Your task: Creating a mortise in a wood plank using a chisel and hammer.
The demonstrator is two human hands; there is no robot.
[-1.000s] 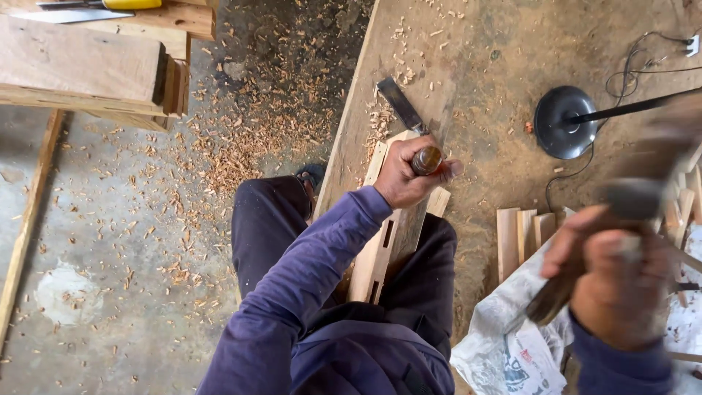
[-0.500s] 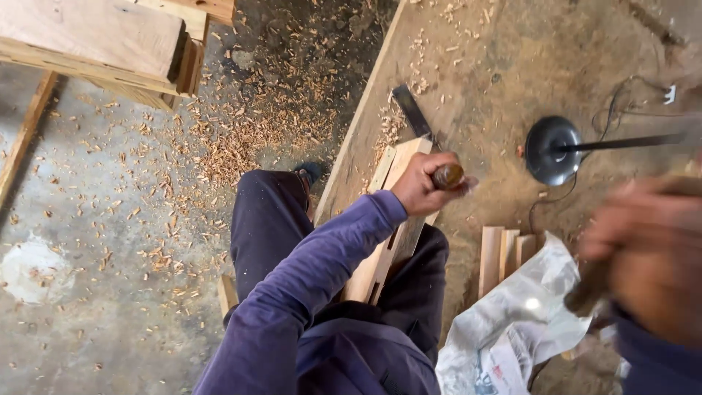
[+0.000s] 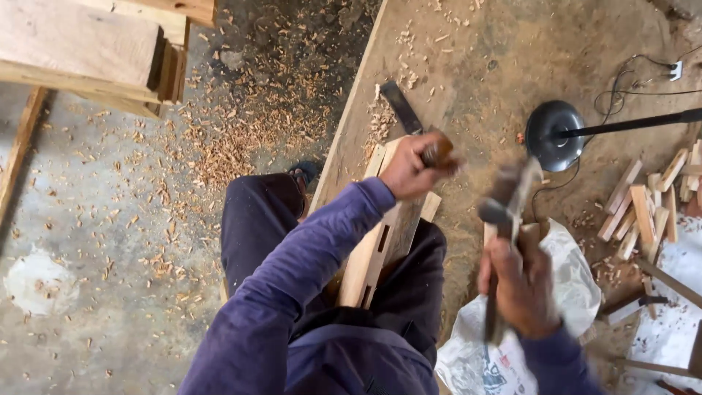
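Hands apart: your left hand [image 3: 411, 170] clamps the chisel [image 3: 417, 132], blade pointing up-left, on the wood piece [image 3: 380, 249] running lengthwise across your lap; right hand [image 3: 523, 285] grips the hammer [image 3: 504, 212].

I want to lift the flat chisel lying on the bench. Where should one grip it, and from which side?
Grip the flat chisel around its nearer end, beside the left hand, coming from above. It lies flat and slanted on the bench. Its far end looks like the blade, though that is hard to confirm.

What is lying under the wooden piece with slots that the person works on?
The wooden piece rests across the person's lap, on dark trousers. Its far end overlaps a board. Its near end is hidden by the purple sleeve.
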